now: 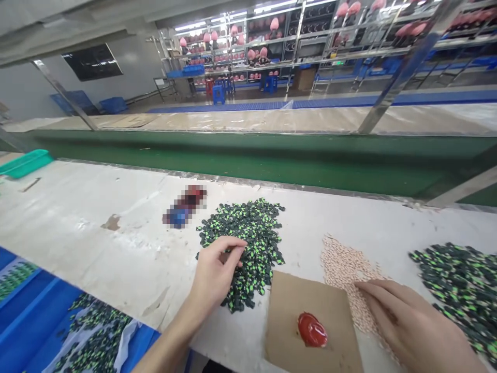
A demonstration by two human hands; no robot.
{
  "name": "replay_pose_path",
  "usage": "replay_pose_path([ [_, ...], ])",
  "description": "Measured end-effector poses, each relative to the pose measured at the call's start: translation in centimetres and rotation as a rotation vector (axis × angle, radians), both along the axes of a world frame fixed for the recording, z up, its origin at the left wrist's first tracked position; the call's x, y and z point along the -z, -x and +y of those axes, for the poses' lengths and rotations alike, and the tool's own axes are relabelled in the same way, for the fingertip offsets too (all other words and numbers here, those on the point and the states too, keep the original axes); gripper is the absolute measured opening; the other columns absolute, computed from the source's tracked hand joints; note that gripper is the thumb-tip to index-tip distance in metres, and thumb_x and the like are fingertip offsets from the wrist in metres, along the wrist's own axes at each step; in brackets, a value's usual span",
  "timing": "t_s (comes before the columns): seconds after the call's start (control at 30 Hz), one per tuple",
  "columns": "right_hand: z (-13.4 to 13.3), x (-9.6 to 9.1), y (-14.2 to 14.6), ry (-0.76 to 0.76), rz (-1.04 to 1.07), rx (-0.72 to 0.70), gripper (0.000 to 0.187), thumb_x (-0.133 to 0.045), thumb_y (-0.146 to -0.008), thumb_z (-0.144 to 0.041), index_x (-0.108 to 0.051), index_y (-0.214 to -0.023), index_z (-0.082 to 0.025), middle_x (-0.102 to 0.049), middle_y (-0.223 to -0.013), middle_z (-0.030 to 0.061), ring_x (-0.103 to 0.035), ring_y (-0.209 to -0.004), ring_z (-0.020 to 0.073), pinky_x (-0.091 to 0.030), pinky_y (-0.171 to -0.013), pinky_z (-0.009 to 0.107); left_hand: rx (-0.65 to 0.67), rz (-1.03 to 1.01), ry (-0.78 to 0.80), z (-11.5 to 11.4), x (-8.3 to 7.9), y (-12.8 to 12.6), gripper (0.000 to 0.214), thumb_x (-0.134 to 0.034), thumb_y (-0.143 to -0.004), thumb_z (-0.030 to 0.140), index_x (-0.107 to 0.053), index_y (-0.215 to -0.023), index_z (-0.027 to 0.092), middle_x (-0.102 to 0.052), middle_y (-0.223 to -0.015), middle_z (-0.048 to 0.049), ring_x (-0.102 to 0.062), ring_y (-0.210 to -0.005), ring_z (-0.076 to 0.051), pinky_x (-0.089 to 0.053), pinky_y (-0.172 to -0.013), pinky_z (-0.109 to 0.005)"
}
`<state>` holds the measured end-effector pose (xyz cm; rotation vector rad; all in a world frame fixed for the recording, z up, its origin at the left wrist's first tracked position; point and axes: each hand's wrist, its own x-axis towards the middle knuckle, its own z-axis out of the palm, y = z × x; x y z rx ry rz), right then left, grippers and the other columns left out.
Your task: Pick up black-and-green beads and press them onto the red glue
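Note:
My left hand (pixel 220 262) hovers at the near side of a pile of small black-and-bright-green pieces (pixel 248 223). Its thumb and index finger are pinched together; anything between them is too small to see. To the right, the fingertips of my right hand (pixel 407 316) rest on a spread of tiny beige pieces (pixel 341 259). The fingers there are pressed together, and their tips hide whatever they hold. Between both hands lies a square of brown cardboard (pixel 287 300) with a glossy red blob of paste (pixel 312 330) on it.
A second black-and-green pile (pixel 458 280) lies at the far right. Blue trays (pixel 23 331) with more such pieces stand lower left. A green basket (pixel 27 163) and a blurred-out red and blue item (pixel 185 207) are on the white table (pixel 128 207). Beyond runs a green belt (pixel 194 158).

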<state>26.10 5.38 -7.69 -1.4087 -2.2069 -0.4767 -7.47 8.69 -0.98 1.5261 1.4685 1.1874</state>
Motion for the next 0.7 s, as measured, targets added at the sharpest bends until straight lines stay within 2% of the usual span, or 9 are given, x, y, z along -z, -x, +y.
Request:
replay_pose_path([
  [0.07,0.0,-0.7,0.2,-0.017,0.006,-0.008,0.049,-0.034,-0.107,-0.033,-0.075,-0.083,-0.023,-0.080,-0.080,0.0079,-0.077,-0.066,0.0234,-0.059,-0.055,0.034,-0.018,-0.179,0.104,-0.5,-1.0,-0.2,0.011,-0.068,-0.089,0.028,-0.075,-0.088,0.020,-0.078,-0.087,-0.0058,-0.073,-0.075,-0.019,-0.062,-0.067,-0.029],
  [0.13,0.0,-1.3,0.5,-0.021,0.002,-0.017,0.046,-0.035,-0.106,-0.029,-0.074,-0.083,-0.022,-0.080,-0.080,0.0078,-0.077,-0.065,0.0228,-0.059,-0.053,0.033,-0.027,-0.343,0.197,-1.0,-1.8,-0.4,0.012,-0.077,-0.084,0.031,-0.076,-0.087,0.019,-0.078,-0.085,-0.0052,-0.073,-0.078,-0.017,-0.062,-0.068,-0.025],
  [0.23,-0.1,-1.7,0.6,0.001,0.021,-0.004,0.042,-0.037,-0.105,-0.025,-0.074,-0.085,-0.021,-0.081,-0.082,0.0091,-0.078,-0.067,0.0241,-0.060,-0.054,0.033,-0.030,-0.543,0.313,-1.6,-2.5,-0.8,0.022,-0.089,-0.074,0.037,-0.080,-0.084,0.020,-0.078,-0.083,-0.0031,-0.069,-0.070,-0.011,-0.059,-0.068,-0.019],
  [0.33,-0.4,-1.4,0.6,0.045,0.155,0.036,0.033,-0.046,-0.102,-0.026,-0.075,-0.087,-0.021,-0.082,-0.084,0.0088,-0.079,-0.071,0.0257,-0.062,-0.061,0.036,-0.030,-0.673,0.413,-2.1,-2.8,-1.1,0.031,-0.098,-0.061,0.040,-0.084,-0.081,0.021,-0.078,-0.080,-0.0019,-0.069,-0.070,-0.009,-0.058,-0.071,-0.014],
  [0.43,-0.7,-1.7,0.7,0.161,0.469,0.103,0.019,-0.061,-0.093,-0.030,-0.078,-0.083,-0.026,-0.083,-0.084,0.0051,-0.079,-0.072,0.0263,-0.063,-0.067,0.037,-0.044,-0.741,0.493,-2.5,-3.0,-1.4,0.035,-0.103,-0.051,0.037,-0.086,-0.079,0.023,-0.080,-0.081,-0.0016,-0.071,-0.075,-0.009,-0.056,-0.072,-0.010],
  [0.53,-1.3,-3.1,0.8,0.264,0.776,0.201,0.008,-0.073,-0.080,-0.030,-0.080,-0.076,-0.028,-0.083,-0.081,0.0040,-0.078,-0.070,0.0270,-0.062,-0.067,0.038,-0.052,-0.797,0.554,-2.8,-3.0,-1.6,0.036,-0.105,-0.047,0.035,-0.086,-0.076,0.024,-0.081,-0.078,-0.0002,-0.071,-0.071,-0.007,-0.056,-0.069,-0.008],
  [0.6,-1.9,-4.3,1.1,0.279,0.861,0.258,0.006,-0.077,-0.078,-0.029,-0.080,-0.075,-0.026,-0.083,-0.079,0.0052,-0.079,-0.069,0.0267,-0.064,-0.068,0.038,-0.039,-0.798,0.564,-3.1,-2.8,-2.0,0.034,-0.104,-0.051,0.036,-0.086,-0.077,0.024,-0.082,-0.079,-0.0008,-0.071,-0.070,-0.008,-0.056,-0.067,-0.009],
  [0.7,-3.3,-5.6,2.0,0.340,1.016,0.278,0.013,-0.079,-0.083,-0.035,-0.079,-0.079,-0.022,-0.083,-0.077,0.0081,-0.080,-0.066,0.0252,-0.067,-0.063,0.035,-0.016,-0.681,0.486,-3.9,-2.7,-3.4,0.024,-0.098,-0.064,0.034,-0.086,-0.081,0.022,-0.081,-0.077,-0.0018,-0.069,-0.064,-0.011,-0.057,-0.061,-0.014],
])
